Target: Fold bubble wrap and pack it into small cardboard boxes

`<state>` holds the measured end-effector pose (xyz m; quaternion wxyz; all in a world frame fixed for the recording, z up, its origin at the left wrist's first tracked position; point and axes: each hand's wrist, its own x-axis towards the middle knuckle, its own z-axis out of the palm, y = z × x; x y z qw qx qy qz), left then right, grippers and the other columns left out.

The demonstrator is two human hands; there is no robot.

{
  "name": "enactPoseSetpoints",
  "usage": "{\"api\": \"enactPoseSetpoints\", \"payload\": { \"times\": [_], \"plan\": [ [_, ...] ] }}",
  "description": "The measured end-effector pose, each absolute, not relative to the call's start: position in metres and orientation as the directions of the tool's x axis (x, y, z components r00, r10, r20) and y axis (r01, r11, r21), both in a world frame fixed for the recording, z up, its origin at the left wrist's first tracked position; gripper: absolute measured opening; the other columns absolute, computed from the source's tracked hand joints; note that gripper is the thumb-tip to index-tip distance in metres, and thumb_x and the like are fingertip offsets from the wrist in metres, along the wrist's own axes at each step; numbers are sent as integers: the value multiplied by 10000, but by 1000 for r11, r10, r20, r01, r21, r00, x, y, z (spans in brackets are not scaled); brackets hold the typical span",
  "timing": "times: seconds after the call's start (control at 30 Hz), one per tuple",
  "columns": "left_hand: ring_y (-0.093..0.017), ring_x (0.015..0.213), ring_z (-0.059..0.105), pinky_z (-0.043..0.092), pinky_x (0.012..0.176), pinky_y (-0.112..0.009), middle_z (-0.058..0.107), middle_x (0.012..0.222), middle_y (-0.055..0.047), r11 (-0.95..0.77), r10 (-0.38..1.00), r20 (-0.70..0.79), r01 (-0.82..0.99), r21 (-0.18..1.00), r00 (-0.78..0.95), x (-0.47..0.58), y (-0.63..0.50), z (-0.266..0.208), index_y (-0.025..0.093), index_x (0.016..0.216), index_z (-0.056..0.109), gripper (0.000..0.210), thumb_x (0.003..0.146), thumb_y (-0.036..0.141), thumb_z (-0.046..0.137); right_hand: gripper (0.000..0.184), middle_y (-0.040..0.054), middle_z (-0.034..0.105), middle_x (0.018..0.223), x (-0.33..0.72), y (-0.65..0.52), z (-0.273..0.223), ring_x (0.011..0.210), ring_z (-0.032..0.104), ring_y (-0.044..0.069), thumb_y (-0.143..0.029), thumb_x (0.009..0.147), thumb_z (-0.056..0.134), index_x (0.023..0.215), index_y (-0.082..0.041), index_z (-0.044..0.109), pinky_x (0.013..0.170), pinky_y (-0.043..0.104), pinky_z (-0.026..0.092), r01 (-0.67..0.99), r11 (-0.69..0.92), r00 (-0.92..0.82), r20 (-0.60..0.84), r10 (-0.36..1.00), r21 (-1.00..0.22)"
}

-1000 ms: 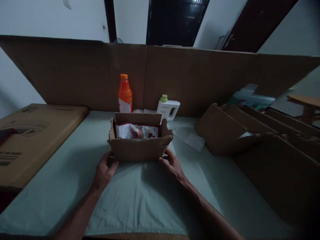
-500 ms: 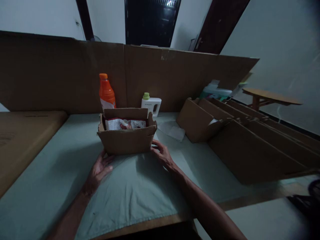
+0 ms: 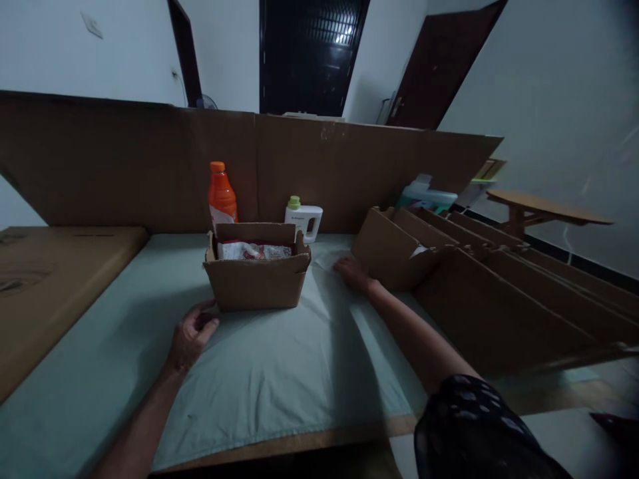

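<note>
Left hand [image 3: 192, 330]: mine, fingers curled, grasping nothing, just beside the near left corner of the box.
Cardboard box [image 3: 257, 283]: open, upright on the pale cloth [image 3: 279, 372], a printed packet [image 3: 254, 251] inside.
Right hand [image 3: 351, 271]: mine, fingers flat and released on a white paper sheet [image 3: 327, 256] (right of the box).
Behind: orange bottle [image 3: 221, 196], white jug [image 3: 303, 219].

Brown corrugated cardboard box [image 3: 256, 283]; orange plastic bottle [image 3: 221, 195]; white jug, green cap [image 3: 304, 219]; pale green tablecloth [image 3: 279, 372]; dark spotted sleeve [image 3: 479, 432].
</note>
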<state>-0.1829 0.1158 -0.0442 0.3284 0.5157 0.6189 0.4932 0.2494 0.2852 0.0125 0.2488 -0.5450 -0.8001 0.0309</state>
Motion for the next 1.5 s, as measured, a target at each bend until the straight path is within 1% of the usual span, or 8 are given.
{"api": "enactPoseSetpoints", "payload": {
  "times": [0.1,0.23,0.4,0.63,0.93,1.13,1.33,1.5],
  "plan": [
    [-245,797,691,528,755,-354,728,821,-69,-22,946,134,352,936,-296,-185,116,-46,131,1169,673,634,681,536,658,242,64,686,997,254,280,21,898,648,165,-379,972,624,968,-142,671,853,360,539,877,397,-317,295,901,-271],
    [-241,761,684,522,714,-340,726,805,-64,4,930,137,383,924,-340,-185,115,-43,136,1162,680,628,675,530,644,180,125,709,865,257,246,40,892,622,205,-155,869,602,694,-173,638,873,345,440,885,404,-335,288,897,-231],
    [-255,786,682,524,752,-358,727,800,-63,27,910,146,409,912,-387,-184,112,-37,144,1184,668,630,669,505,640,90,74,717,799,233,163,54,793,634,225,-213,867,588,831,-209,670,880,390,415,843,502,-431,318,845,-192],
    [-281,946,693,535,853,-387,730,981,-119,-7,890,140,293,956,-434,-185,105,-42,109,1249,617,706,671,512,664,215,65,754,933,181,74,34,896,679,244,-439,932,639,992,-238,687,897,416,471,530,724,-669,307,677,-441],
    [-314,1271,563,480,1039,-432,582,1396,-144,-181,928,234,198,963,-290,-157,136,-10,166,1432,458,790,707,369,696,497,144,684,1267,157,178,31,1087,675,284,-445,825,674,1252,-195,624,768,378,570,424,370,-278,270,922,-826],
    [-311,1216,597,479,1058,-453,613,1310,-114,-159,937,192,134,978,-291,-135,123,-6,172,1366,474,719,692,313,682,409,116,700,1166,128,177,5,822,686,204,-371,875,593,1232,-172,610,716,352,581,416,409,-228,342,911,-812],
    [-296,1301,556,434,1127,-460,509,1464,-116,-179,953,192,73,981,-234,-127,67,-23,237,1456,391,719,799,315,672,297,96,693,1107,136,146,-7,891,675,218,-367,920,596,1170,-208,611,697,326,585,458,462,-191,424,885,-760],
    [-311,1257,577,468,1087,-474,575,1376,-115,-180,948,206,124,976,-241,-135,115,-6,185,1435,427,736,749,296,667,301,102,688,1129,119,175,0,872,663,207,-364,904,572,1150,-194,606,701,330,582,457,427,-167,396,903,-780]
  ]
}}
